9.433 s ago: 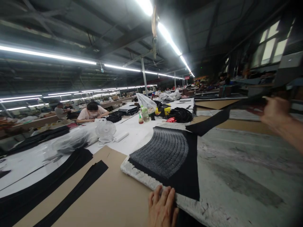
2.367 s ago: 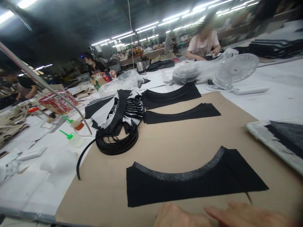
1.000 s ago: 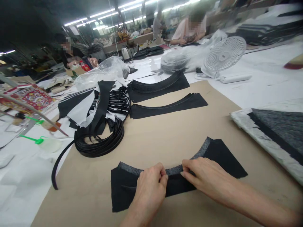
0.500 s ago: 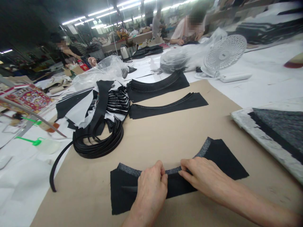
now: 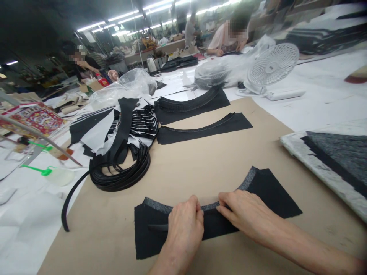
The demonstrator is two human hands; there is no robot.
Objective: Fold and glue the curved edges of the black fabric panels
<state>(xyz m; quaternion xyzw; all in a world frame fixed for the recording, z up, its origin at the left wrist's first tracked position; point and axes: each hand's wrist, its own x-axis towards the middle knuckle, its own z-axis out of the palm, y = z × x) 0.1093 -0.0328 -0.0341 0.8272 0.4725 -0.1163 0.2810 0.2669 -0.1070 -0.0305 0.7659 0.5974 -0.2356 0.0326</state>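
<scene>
Left hand [image 5: 185,223] and right hand [image 5: 245,209], fingers [image 5: 226,197] pinched, nearly meet at lower center; right forearm [image 5: 304,242] slants to lower right.

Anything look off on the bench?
Slightly: the coil has one end straying from its loops over the left edge of the brown sheet, and a dark ridge sticks out beside the left hand on the cloth; fold or strip, can't tell. No spill visible.

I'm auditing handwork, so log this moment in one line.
left hand: at grey curved edge; right hand: at same edge; black fabric piece: lying on brown sheet
</scene>
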